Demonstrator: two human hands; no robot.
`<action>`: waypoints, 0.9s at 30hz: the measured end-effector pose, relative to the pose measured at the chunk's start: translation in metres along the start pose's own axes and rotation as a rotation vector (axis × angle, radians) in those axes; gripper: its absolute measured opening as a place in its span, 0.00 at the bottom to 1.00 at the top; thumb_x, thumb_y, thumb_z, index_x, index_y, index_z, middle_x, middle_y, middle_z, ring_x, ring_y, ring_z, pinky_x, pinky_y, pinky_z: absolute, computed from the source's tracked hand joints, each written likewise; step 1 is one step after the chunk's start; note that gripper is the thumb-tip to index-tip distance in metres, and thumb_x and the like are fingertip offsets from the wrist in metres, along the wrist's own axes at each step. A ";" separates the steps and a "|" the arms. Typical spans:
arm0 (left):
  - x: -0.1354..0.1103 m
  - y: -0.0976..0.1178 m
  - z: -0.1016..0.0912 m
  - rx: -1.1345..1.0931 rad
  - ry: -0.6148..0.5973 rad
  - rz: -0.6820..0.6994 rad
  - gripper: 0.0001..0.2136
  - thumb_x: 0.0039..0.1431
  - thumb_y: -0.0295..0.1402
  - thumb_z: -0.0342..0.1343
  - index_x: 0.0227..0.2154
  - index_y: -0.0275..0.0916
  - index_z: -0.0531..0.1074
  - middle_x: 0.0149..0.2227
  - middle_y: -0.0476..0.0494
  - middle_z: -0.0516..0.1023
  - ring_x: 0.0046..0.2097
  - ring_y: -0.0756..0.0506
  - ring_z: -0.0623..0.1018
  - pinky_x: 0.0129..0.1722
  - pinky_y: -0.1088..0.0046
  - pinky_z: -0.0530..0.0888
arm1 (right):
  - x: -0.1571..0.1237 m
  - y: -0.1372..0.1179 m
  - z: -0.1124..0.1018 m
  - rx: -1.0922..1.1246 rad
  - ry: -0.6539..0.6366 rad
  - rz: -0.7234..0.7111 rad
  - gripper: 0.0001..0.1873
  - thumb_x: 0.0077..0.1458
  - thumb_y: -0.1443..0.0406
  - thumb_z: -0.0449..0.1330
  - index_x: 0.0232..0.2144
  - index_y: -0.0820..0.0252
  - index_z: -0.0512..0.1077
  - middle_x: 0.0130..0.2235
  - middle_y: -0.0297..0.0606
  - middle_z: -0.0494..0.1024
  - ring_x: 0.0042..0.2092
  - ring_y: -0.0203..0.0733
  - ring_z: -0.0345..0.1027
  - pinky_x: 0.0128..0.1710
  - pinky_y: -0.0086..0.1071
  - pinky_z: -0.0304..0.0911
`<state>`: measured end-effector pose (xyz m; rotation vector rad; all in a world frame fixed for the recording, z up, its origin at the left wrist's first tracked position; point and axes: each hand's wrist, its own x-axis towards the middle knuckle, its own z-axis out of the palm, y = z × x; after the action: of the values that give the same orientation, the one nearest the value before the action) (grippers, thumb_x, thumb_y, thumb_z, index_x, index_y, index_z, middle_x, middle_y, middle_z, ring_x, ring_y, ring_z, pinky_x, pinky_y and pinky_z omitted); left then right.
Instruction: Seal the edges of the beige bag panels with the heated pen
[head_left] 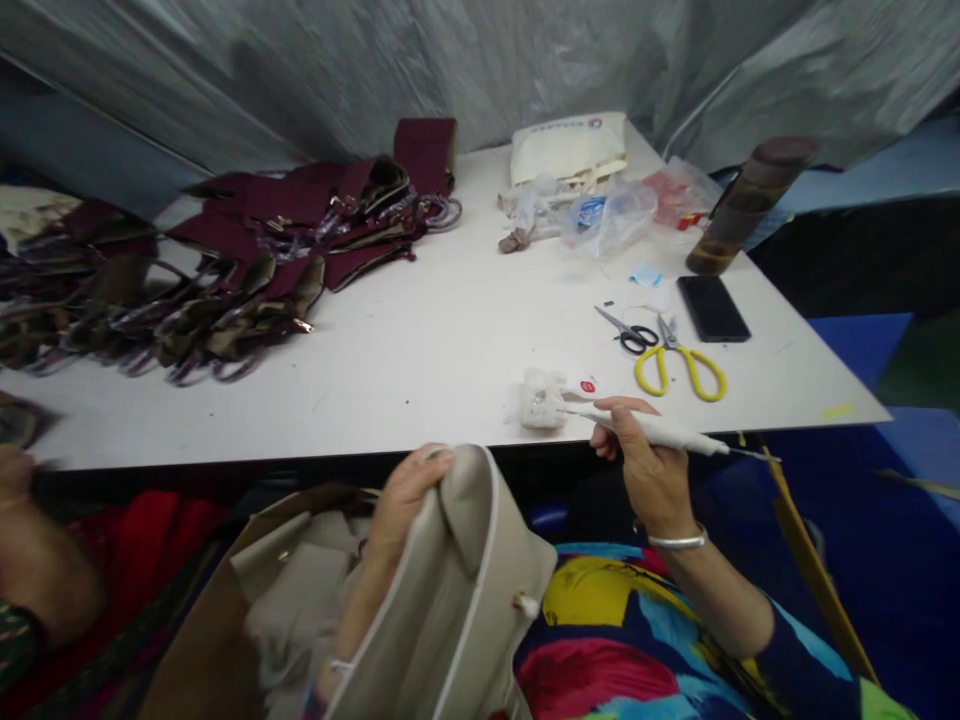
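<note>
My left hand (414,490) is closed on the upper rim of a beige handbag (517,540), which hangs open in front of my lap. In my right hand (651,470) is a white pen-shaped tool (675,434), slim and thin at both ends. Its front tip reaches the small whitish container (543,400) at the table's front edge; whether it touches is unclear. A small red sticker (588,386) lies just right of the container. Yellow-handled scissors (679,368) and black-handled scissors (634,336) rest beyond my right hand.
Many maroon handbags (300,200) are heaped on the white table (420,360) at left. A phone (712,308), a dark bottle (742,210), plastic bags (611,220) and a cream cloth bag (568,148) occupy the right. A carton (202,620) holds beige bags. A co-worker's arm (45,560) is at left.
</note>
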<state>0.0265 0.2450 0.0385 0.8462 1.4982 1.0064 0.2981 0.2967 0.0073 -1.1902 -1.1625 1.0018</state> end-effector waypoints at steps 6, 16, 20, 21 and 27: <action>0.013 -0.028 0.089 -0.252 -0.006 -0.193 0.12 0.43 0.37 0.71 0.28 0.35 0.80 0.24 0.48 0.77 0.26 0.50 0.72 0.29 0.75 0.68 | 0.009 0.009 -0.001 -0.223 -0.042 -0.102 0.13 0.66 0.54 0.63 0.42 0.57 0.75 0.36 0.36 0.81 0.35 0.40 0.76 0.39 0.35 0.73; 0.027 -0.037 0.082 -0.285 0.051 -0.239 0.11 0.43 0.35 0.72 0.27 0.35 0.79 0.24 0.50 0.76 0.27 0.49 0.72 0.30 0.75 0.68 | 0.014 0.019 0.002 -0.506 -0.193 -0.445 0.06 0.66 0.65 0.65 0.45 0.56 0.75 0.40 0.37 0.82 0.39 0.40 0.77 0.42 0.33 0.71; 0.031 -0.035 0.083 -0.236 0.000 -0.273 0.12 0.44 0.37 0.72 0.28 0.35 0.79 0.24 0.49 0.77 0.27 0.49 0.72 0.30 0.74 0.69 | 0.016 0.018 0.004 -0.526 -0.240 -0.496 0.07 0.65 0.67 0.65 0.46 0.58 0.74 0.40 0.38 0.82 0.39 0.41 0.77 0.41 0.34 0.71; 0.032 -0.035 0.083 -0.231 -0.013 -0.288 0.13 0.44 0.38 0.72 0.28 0.35 0.79 0.24 0.49 0.77 0.27 0.49 0.72 0.30 0.74 0.69 | 0.016 0.017 0.004 -0.520 -0.236 -0.503 0.07 0.65 0.67 0.64 0.46 0.58 0.74 0.40 0.38 0.82 0.39 0.41 0.77 0.41 0.33 0.71; 0.038 -0.036 0.080 -0.241 -0.086 -0.316 0.13 0.46 0.39 0.72 0.28 0.35 0.78 0.23 0.51 0.74 0.26 0.51 0.69 0.29 0.76 0.66 | 0.017 0.010 0.003 -0.498 -0.169 -0.477 0.06 0.64 0.69 0.65 0.44 0.59 0.74 0.38 0.38 0.81 0.38 0.39 0.77 0.40 0.32 0.71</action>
<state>0.0996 0.2775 -0.0135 0.4583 1.3536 0.8802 0.2976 0.3152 0.0000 -1.1334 -1.7980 0.4639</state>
